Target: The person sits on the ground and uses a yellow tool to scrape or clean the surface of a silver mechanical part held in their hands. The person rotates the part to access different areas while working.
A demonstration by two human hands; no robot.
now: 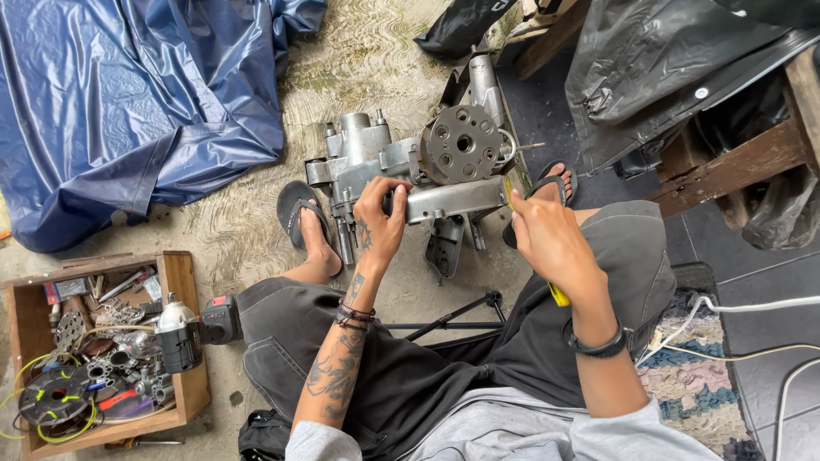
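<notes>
A grey metal engine casing (376,158) stands on the concrete floor between my two sandalled feet. A round perforated metal hub (461,143) sits on its upper right side. My left hand (380,218) grips the casing's front edge just left of the hub. My right hand (547,235) holds a yellow-handled tool (559,294), whose tip points at the casing's right end near the hub.
A wooden box (184,282) of metal parts, wire and a dark cordless power tool (201,329) stands at the lower left. A blue tarp (137,94) covers the upper left. Black plastic sheeting (666,60) drapes a wooden frame at the upper right. White cables (752,306) run along the right.
</notes>
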